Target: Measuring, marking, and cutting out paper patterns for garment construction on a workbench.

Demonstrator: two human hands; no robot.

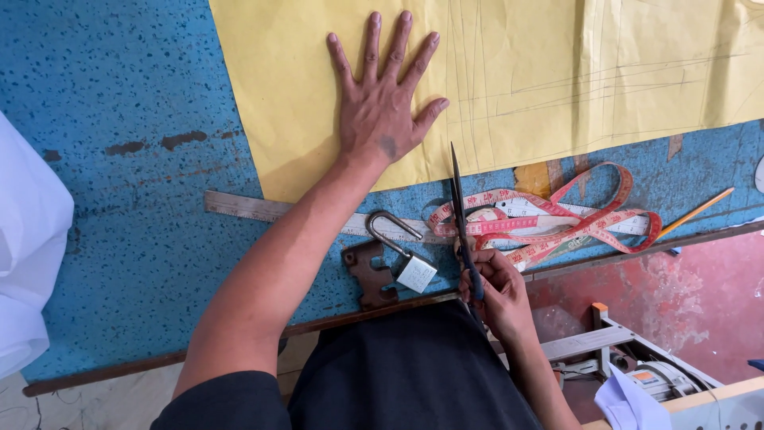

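My left hand [382,95] lies flat, fingers spread, on a large yellow sheet of pattern paper [517,72] marked with pencil lines. My right hand [497,291] grips the handles of dark scissors [458,203] at the table's near edge. The blades are nearly together and point up toward the paper's lower edge, their tip just reaching it. A pink and red measuring tape [573,219] lies coiled beside the scissors on the right.
The table top [119,119] is blue and speckled. A metal ruler [255,207], a padlock [406,259] and a rusty metal piece [370,275] lie near the front edge. A pencil [696,211] lies at right. White cloth [24,239] hangs at left. A sewing machine motor [652,378] sits below.
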